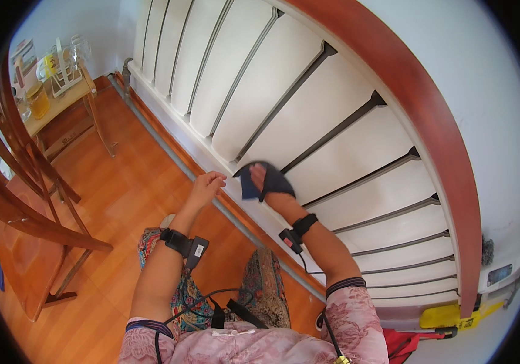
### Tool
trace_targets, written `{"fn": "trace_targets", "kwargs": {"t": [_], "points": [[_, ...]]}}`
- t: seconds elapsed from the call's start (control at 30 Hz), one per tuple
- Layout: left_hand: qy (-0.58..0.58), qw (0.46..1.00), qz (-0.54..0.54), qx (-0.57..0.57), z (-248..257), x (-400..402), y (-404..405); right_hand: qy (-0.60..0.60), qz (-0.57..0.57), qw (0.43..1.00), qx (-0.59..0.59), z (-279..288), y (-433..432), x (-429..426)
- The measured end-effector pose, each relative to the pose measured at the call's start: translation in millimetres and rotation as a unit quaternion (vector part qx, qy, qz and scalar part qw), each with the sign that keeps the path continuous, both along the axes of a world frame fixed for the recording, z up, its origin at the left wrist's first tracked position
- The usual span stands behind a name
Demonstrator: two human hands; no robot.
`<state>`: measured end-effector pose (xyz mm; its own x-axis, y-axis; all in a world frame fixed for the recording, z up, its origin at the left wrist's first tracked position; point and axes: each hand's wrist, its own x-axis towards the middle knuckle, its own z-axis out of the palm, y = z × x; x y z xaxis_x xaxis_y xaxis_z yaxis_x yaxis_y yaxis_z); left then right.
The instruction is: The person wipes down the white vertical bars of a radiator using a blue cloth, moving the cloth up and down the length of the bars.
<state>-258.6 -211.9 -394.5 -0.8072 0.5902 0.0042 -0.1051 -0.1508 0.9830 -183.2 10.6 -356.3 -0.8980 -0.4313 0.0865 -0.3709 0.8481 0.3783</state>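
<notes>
My right hand [258,178] is pressed over a dark navy cloth [280,183] at the lower part of a white panelled radiator [260,91]. The cloth is slightly blurred and wraps partly over the hand, so some fingers are hidden. My left hand [208,185] hangs in the air beside it, nearer the floor pipe, with loosely bent fingers and nothing in them. Dark upright gaps run between the radiator's panels.
A reddish wooden ledge [428,100] caps the radiator. A grey pipe [169,145] runs along the floor. Left stand a wooden chair [28,255] and a small table [66,102] bearing glassware and a jar [38,100]. Yellow [446,315] and red objects [396,343] lie lower right.
</notes>
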Motion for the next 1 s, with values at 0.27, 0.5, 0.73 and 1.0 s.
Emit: {"fn": "trace_targets", "kwargs": {"t": [0.27, 0.5, 0.73, 1.0], "points": [[0.0, 1.0, 0.012, 0.007, 16, 13, 5, 0.293, -0.01, 0.955, -0.036, 203, -43, -75], [-0.014, 1.0, 0.015, 0.011, 11, 11, 4, 0.24, -0.024, 0.968, 0.067, 173, -57, -126], [0.01, 0.999, 0.015, 0.027, 17, 15, 12, -0.092, 0.1, 0.787, -0.602, 16, -27, -125], [0.016, 0.999, 0.029, 0.026, 13, 13, 9, -0.012, 0.004, 0.982, -0.187, 63, -24, -96]]}}
